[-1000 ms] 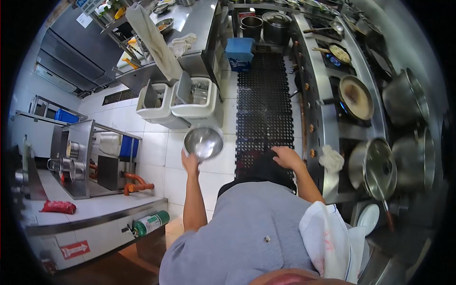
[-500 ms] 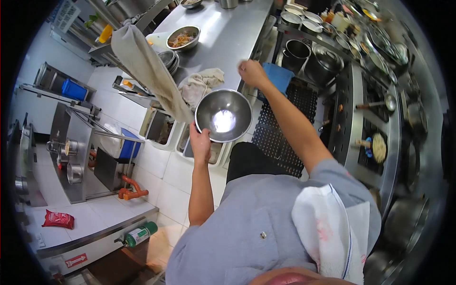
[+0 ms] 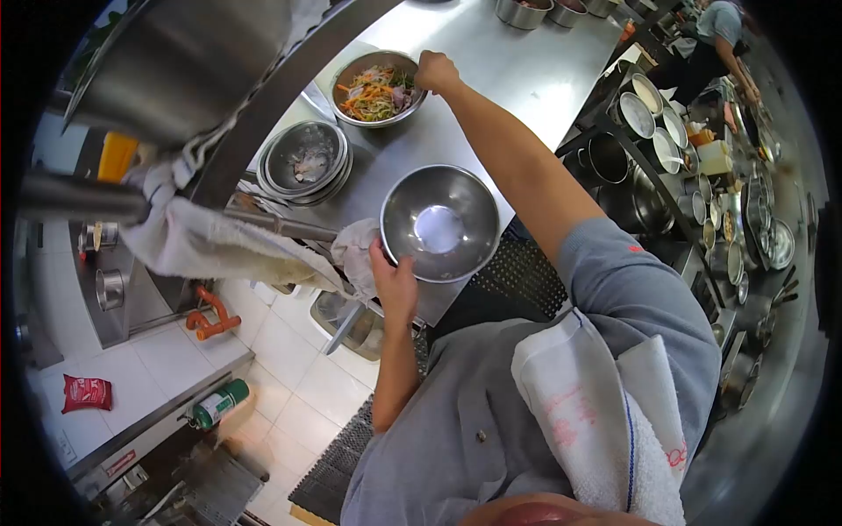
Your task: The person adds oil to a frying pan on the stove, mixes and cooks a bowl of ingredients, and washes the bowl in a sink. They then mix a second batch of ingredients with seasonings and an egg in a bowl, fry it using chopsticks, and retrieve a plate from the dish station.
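Observation:
An empty metal bowl (image 3: 439, 224) is held by its near left rim in my left hand (image 3: 395, 285), the thumb lying over the edge. My right hand (image 3: 436, 74) is closed on the right rim of a second metal bowl (image 3: 377, 88), which stands on the steel counter (image 3: 482, 114) and holds shredded orange, green and purplish food. Left of it sits a stack of metal bowls (image 3: 304, 162) with food scraps in the top one. A pale cloth (image 3: 358, 254) lies beside the held bowl.
A metal rail with a hanging towel (image 3: 228, 241) runs along the left, under a shelf with a large pot (image 3: 180, 70). Pots and pans (image 3: 636, 114) stand at the right. Farther back, another person (image 3: 721, 26) leans forward. Below lies a black floor mat (image 3: 338, 456).
The view has moved up to the counter. My left hand has brought the empty bowl over its edge. My right hand has reached forward and taken hold of the food bowl's rim.

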`<action>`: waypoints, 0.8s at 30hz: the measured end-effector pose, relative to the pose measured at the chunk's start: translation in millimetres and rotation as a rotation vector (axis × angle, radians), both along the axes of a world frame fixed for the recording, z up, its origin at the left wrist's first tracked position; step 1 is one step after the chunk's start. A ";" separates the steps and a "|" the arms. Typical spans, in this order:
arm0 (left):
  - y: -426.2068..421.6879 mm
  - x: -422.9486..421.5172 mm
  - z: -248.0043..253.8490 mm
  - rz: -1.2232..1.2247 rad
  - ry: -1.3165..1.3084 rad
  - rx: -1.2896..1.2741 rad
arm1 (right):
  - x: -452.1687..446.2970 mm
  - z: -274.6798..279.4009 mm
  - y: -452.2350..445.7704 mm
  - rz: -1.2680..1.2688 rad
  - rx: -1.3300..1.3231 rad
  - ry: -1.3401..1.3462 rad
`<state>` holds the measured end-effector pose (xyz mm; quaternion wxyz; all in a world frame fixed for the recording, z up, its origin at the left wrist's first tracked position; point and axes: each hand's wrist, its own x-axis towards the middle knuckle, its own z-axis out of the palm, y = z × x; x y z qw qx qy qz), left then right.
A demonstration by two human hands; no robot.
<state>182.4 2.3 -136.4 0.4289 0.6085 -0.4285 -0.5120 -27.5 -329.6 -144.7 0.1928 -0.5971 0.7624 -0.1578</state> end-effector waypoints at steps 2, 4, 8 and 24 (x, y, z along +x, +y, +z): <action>-17.8 -4.0 -3.8 0.039 -0.022 0.020 | -0.7 6.4 -4.5 0.049 -0.060 0.074; -32.0 -6.3 -4.6 0.072 0.048 0.070 | 2.8 10.5 -0.7 0.112 -0.216 0.216; -54.3 -5.9 -30.8 0.140 0.174 0.084 | 3.5 12.7 -12.4 0.161 -0.295 0.300; -69.9 -19.1 -5.3 0.197 0.211 0.143 | -20.8 150.2 58.8 0.128 0.187 -0.260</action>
